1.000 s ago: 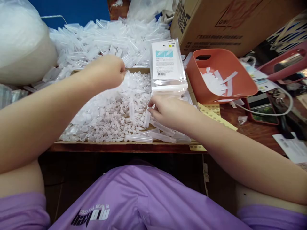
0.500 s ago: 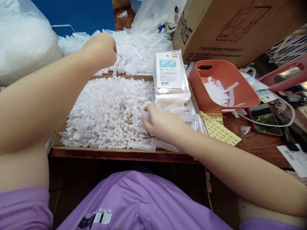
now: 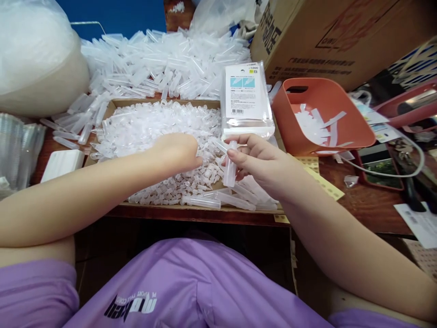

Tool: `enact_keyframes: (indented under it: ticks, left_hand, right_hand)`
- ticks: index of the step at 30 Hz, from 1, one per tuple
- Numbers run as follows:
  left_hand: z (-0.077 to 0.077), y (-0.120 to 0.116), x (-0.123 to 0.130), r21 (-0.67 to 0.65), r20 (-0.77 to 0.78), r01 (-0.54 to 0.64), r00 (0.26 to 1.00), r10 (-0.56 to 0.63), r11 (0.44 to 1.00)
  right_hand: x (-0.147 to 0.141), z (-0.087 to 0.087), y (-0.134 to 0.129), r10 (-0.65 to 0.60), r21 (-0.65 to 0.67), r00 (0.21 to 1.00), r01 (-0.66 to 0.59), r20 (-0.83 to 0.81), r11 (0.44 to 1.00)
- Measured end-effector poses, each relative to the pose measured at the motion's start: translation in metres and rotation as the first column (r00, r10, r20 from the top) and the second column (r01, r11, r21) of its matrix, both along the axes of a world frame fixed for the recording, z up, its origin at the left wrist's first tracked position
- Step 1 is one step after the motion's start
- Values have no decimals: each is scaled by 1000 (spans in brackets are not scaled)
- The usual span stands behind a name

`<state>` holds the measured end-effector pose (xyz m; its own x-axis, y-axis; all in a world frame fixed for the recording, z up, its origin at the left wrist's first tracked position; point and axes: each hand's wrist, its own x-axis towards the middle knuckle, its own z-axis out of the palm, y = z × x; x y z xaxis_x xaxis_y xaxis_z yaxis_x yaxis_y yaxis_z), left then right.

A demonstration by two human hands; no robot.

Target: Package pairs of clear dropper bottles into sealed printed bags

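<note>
Above the front right part of a shallow brown cardboard tray (image 3: 109,108), the right hand (image 3: 235,157) holds a translucent plastic tube (image 3: 230,171), its thumb and fingers clamped on the upper part. The tube stands nearly upright, slightly tilted, its lower end pointing toward the tray's front edge. Another slim translucent piece (image 3: 220,146) slants away to the left from the same fingertips; whether they grip it too, I cannot tell.

Over the middle of the tray, the left hand (image 3: 184,152) is just beside that piece, back upward and fingers curled under. The fingertips are hidden, so I cannot tell whether they are apart, together or closed on something.

Small translucent plastic fittings (image 3: 160,120) fill most of the tray, and loose translucent tubes (image 3: 235,200) lie along its front right edge. At its far right corner rest clear plastic packets with a white printed card (image 3: 244,98).

Beyond the tray's far edge spreads a large heap of translucent tubes (image 3: 153,66). Near its left edge lies a white rectangular block (image 3: 61,166). To its right, on the reddish-brown wooden tabletop (image 3: 362,205), stand an orange plastic bin (image 3: 293,132) with white strips (image 3: 316,125) inside and, lower down, yellow sticker sheets (image 3: 322,180).
</note>
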<state>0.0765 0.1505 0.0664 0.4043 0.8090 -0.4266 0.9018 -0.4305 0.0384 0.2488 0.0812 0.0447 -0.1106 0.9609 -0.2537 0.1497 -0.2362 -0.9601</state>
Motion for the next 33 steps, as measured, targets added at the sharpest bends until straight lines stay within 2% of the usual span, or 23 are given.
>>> enact_keyframes:
  ticks: [2, 4, 5, 6, 7, 8, 10, 11, 12, 14, 16, 19, 21, 24, 26, 28, 30, 32, 33]
  left_hand:
    - [5, 0, -4, -1, 60, -33, 998, 33, 999]
    - [12, -7, -11, -66, 215, -104, 970, 116, 992]
    - [15, -13, -16, -153, 333, -138, 925, 183, 979]
    - [16, -21, -20, -283, 458, -156, 845, 276, 946]
    - [16, -29, -24, -436, 565, -142, 726, 393, 889]
    - [14, -38, -28, -596, 616, -109, 574, 540, 796]
    - [7, -57, -34, -819, 548, -26, 257, 796, 573]
    - [3, -65, -36, -875, 480, 10, 131, 867, 483]
    - [-2, -72, -37, -909, 417, 47, 40, 908, 415]
    - [-10, -83, -40, -932, 332, 136, -52, 942, 336]
    - [-16, -90, -45, -923, 301, 224, -88, 949, 314]
    - [-23, -96, -56, -900, 291, 297, -133, 947, 318]
    - [-27, -98, -64, -883, 283, 340, -168, 944, 324]
    - [-29, -100, -78, -864, 239, 386, -246, 939, 322]
    - [-28, -100, -88, -870, 213, 369, -317, 924, 327]
    - [-25, -99, -99, -882, 218, 311, -397, 892, 354]
    - [-24, -98, -110, -894, 226, 246, -472, 852, 374]
    - [-24, -98, -119, -911, 215, 195, -526, 823, 363]
    - [-24, -98, -123, -921, 201, 180, -542, 816, 347]
  right_hand:
    - [0, -1, -4, -20, -23, 995, 18, -94, 1000]
    - [1, -2, -7, -46, -49, 981, 38, -188, 998]
    - [1, -1, -8, -57, -65, 971, 43, -231, 997]
    - [0, -1, -9, -63, -80, 960, 43, -271, 996]
    - [-2, 0, -10, -62, -92, 950, 35, -307, 995]
    - [-5, 2, -10, -56, -97, 940, 24, -335, 995]
    - [-12, 5, -11, -23, -76, 936, -4, -352, 997]
    - [-17, 7, -11, 3, -52, 941, -22, -338, 998]
    - [-22, 9, -11, 28, -24, 950, -38, -312, 999]
    - [-32, 11, -11, 82, 28, 967, -77, -240, 997]
    - [-40, 12, -9, 137, 54, 977, -130, -165, 990]
    - [-52, 12, -5, 217, 81, 975, -213, -44, 974]
    - [-58, 12, 0, 255, 123, 962, -266, 98, 956]
    - [-67, 15, 12, 345, 175, 883, -412, 317, 894]
    - [-72, 18, 23, 343, 185, 825, -462, 450, 868]
    - [-75, 20, 36, 279, 155, 704, -485, 653, 861]
    - [-78, 21, 45, 283, 49, 483, -566, 829, 823]
    - [-81, 20, 48, 381, -88, 283, -692, 880, 716]
    - [-82, 19, 48, 420, -129, 217, -745, 881, 655]
